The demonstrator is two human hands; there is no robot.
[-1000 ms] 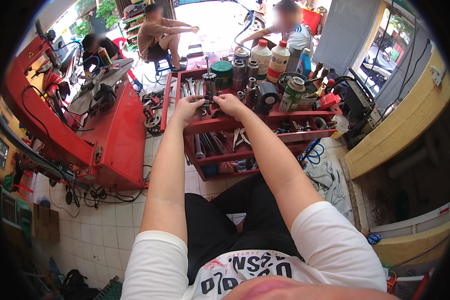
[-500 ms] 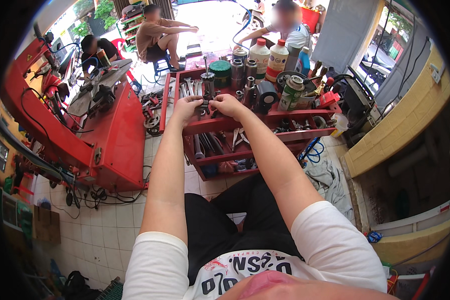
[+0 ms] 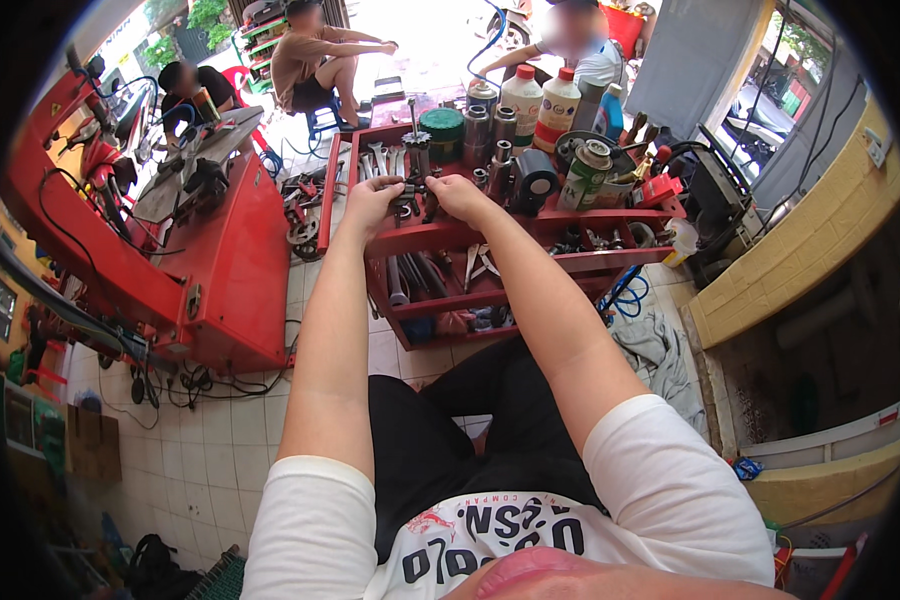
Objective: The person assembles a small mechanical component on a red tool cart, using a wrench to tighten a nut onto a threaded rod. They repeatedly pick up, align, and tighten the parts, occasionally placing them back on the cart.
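Observation:
Both my hands meet over the near left part of a red tool cart's top tray [image 3: 440, 236]. My left hand [image 3: 372, 205] is closed in a pinch on a small dark metal part [image 3: 411, 189]. From the other side my right hand [image 3: 459, 199] is closed too, its thumb and fingertips at the same part. Its exact kind is too small to make out. Just beyond the fingertips stands an upright metal shaft with a toothed wheel [image 3: 416, 143]. Several wrenches [image 3: 382, 160] lie to its left, and a green round tub [image 3: 442, 133] sits behind it.
Metal cylinders [image 3: 477, 135], white bottles with red caps [image 3: 557, 108] and a green-white can [image 3: 587, 175] crowd the tray's right side. A lower drawer [image 3: 450, 318] holds more tools. Left stands a red machine [image 3: 235, 270]. Other people [image 3: 320, 62] are beyond the cart.
The view has shifted slightly, so the cart sits a little higher in the picture. My fingertips are a little farther apart around the small metal part.

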